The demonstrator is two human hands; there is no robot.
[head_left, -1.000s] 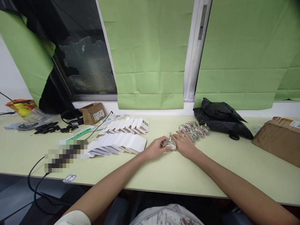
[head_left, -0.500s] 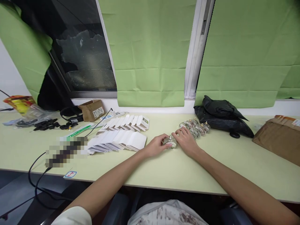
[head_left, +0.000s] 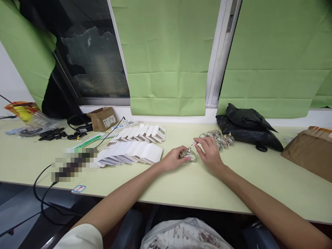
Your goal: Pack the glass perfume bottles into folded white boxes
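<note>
My left hand [head_left: 173,158] curls around a small round glass bottle [head_left: 188,155] that rests on the pale green table [head_left: 181,186]. My right hand [head_left: 209,152] hovers just right of the bottle, its thumb and forefinger pinching a tiny pale piece [head_left: 193,143] that I cannot name. Behind the right hand lies a cluster of several similar glass bottles [head_left: 220,139] with gold tops.
Rows of flat white folded cartons [head_left: 135,152] lie left of my hands. A small brown box [head_left: 102,118], black cables and a snack bag [head_left: 22,111] sit at far left. A black plastic bag [head_left: 246,128] and a brown parcel [head_left: 310,150] are at right.
My right hand has lifted off the bottle and now pinches a small pale piece above it. The left hand keeps its hold on the bottle.
</note>
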